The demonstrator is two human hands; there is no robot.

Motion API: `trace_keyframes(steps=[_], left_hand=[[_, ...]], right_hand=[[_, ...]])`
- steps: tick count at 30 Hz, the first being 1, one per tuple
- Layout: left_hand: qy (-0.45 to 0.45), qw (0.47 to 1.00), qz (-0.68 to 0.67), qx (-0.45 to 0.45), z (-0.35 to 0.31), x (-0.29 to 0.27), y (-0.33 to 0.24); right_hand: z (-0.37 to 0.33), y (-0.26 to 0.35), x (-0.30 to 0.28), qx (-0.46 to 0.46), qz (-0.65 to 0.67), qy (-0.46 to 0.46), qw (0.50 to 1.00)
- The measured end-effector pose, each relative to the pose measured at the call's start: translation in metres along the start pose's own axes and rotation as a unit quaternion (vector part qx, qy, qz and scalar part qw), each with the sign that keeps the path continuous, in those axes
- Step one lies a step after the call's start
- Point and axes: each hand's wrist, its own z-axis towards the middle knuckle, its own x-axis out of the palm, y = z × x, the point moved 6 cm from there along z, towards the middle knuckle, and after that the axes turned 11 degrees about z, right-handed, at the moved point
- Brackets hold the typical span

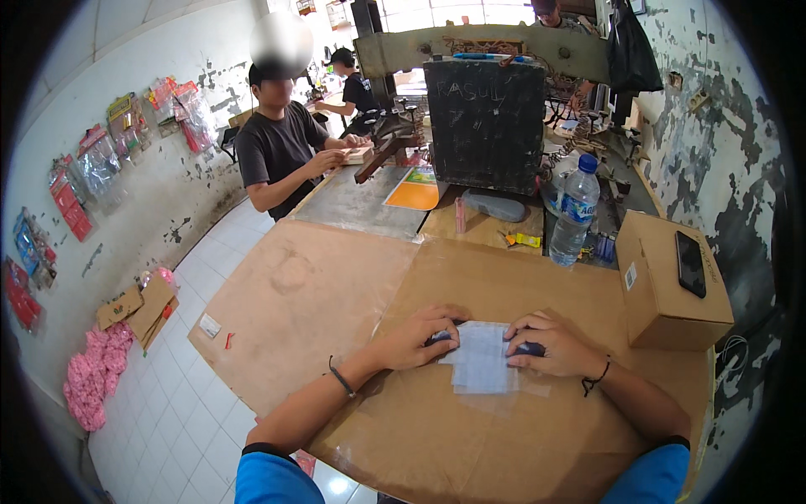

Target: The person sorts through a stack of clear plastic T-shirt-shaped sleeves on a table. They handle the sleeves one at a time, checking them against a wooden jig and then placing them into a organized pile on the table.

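A small stack of pale, translucent sheets (483, 359) lies on the brown paper-covered table in front of me. Dark bluish ends show at either side of it, so it seems wrapped round or laid over something dark whose kind I cannot make out. My left hand (424, 338) grips the left dark end, fingers curled and thumb pressed along it. At the opposite side, my right hand (550, 346) is closed on the other dark end, its fingertips on the edge of the pale sheets. Thin clear film sticks out beneath the stack.
A cardboard box (667, 286) with a phone (691, 264) on top stands at right, beside a water bottle (575, 214). A black board (487, 126) rises behind. A co-worker (285, 143) handles wooden pieces at far left. Pink bundles (98, 374) lie on the floor.
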Motion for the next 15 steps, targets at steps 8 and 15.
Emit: trace_keyframes(steps=[8, 15], left_hand=[[0.000, 0.998, -0.038, -0.041, 0.000, 0.005, 0.002], [-0.023, 0.999, -0.020, -0.032, 0.002, 0.010, 0.005]], right_hand=[[0.001, 0.000, 0.001, -0.025, -0.021, 0.008, 0.999], [-0.003, -0.011, 0.002, 0.021, 0.022, 0.009, 0.999]])
